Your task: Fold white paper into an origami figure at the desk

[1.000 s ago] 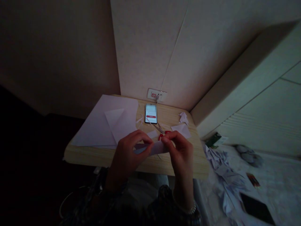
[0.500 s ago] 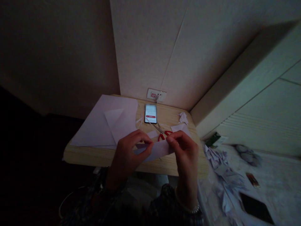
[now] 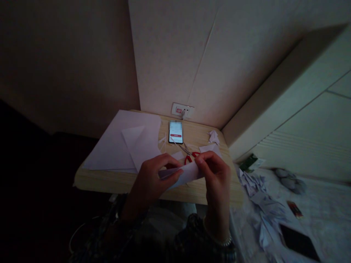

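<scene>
Both my hands hold one folded piece of white paper [image 3: 185,174] just above the near edge of a small wooden table [image 3: 109,180]. My left hand [image 3: 152,179] pinches its left end between thumb and fingers. My right hand [image 3: 216,175] grips its right end with bent fingers. Red-handled scissors [image 3: 189,155] lie on the table just behind the paper. A lit phone [image 3: 176,132] lies farther back, near a wall socket [image 3: 182,109].
Large white sheets [image 3: 123,144] cover the table's left half. Small folded paper pieces [image 3: 213,137] lie at its back right. To the right, a bed holds a heap of crumpled papers [image 3: 260,204] and a dark flat object [image 3: 297,241]. Walls close in behind the table.
My right hand shifted slightly to the right and the paper tilted up between my hands. The left thumb slid along the paper's edge. Everything on the table stayed put.
</scene>
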{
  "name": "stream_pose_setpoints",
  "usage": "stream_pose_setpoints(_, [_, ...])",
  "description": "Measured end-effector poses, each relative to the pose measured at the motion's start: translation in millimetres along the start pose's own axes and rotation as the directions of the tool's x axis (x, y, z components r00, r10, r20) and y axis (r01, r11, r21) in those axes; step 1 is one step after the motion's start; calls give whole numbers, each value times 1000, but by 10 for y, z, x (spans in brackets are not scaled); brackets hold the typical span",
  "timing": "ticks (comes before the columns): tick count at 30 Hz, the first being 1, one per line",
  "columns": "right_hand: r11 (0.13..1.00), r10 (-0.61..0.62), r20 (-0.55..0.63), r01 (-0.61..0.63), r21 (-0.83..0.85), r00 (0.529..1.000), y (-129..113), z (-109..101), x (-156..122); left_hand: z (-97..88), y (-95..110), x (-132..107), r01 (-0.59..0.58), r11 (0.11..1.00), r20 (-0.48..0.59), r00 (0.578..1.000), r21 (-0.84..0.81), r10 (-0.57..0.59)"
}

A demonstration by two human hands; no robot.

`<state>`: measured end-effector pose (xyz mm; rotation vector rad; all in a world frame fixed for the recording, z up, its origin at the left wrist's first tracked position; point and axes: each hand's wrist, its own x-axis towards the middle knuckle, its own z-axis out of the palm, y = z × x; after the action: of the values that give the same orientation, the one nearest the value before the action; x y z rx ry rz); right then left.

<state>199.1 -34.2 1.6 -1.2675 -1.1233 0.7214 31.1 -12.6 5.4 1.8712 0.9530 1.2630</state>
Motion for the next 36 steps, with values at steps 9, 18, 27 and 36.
stream_pose_setpoints(9, [1000, 4, 0, -4, 16, 1000, -28, 1, -12, -7, -14, -10, 139, 984, 2, 990, -108, -140])
stream_pose_setpoints(18, [998, -70, 20, 70, -2, 997, -65, 2, -44, 30, -28, -4, 284, 921, 65, 959, -266, -277])
stream_pose_setpoints(27, [992, -124, -22, 124, -21, 992, -85, -9, -73, 25, -35, -8, 229, 950, -2, 972, -212, -234])
stream_pose_setpoints(36, [991, -132, -58, 131, -19, 990, -50, -46, -60, 12, -51, -8, 200, 966, -18, 978, -164, -206])
